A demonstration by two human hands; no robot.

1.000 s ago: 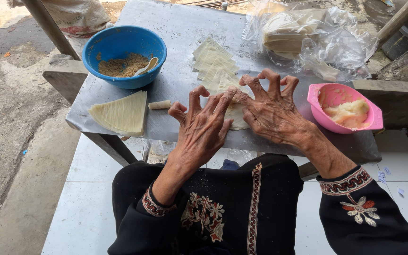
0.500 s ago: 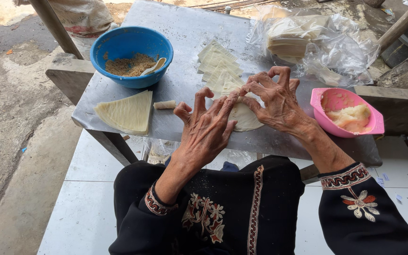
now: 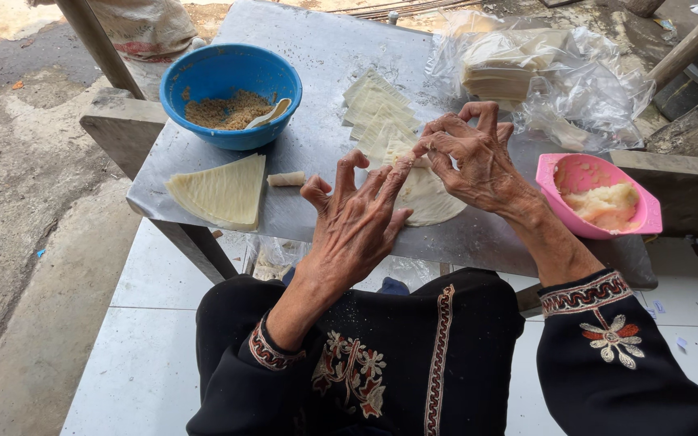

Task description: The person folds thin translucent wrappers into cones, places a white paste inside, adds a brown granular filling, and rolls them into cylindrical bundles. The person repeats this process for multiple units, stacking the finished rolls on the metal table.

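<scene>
The left hand (image 3: pixel 357 222) hovers with fingers spread and open, its fingertips meeting the edge of a thin, pale, rounded dough wrapper (image 3: pixel 430 198) that lies flat on the grey metal bench (image 3: pixel 317 153). The right hand (image 3: pixel 474 157) is curled over the same wrapper, its thumb and forefingers pinching the upper edge and lifting it slightly off the bench. Just behind the wrapper sits a fanned row of pale triangular wrapper pieces (image 3: pixel 373 109). To the left lies a small rolled, filled piece (image 3: pixel 287 178), and beside it a stack of wedge-shaped pale wrappers (image 3: pixel 221 191) near the bench edge. Further back left stands a round blue plastic bowl (image 3: pixel 199 81) holding brown crumbly filling and a spoon. On the right a pink plastic bowl (image 3: pixel 587 171) holds pale paste. Behind it a clear plastic bag (image 3: pixel 599 89) covers more stacked wrappers.
</scene>
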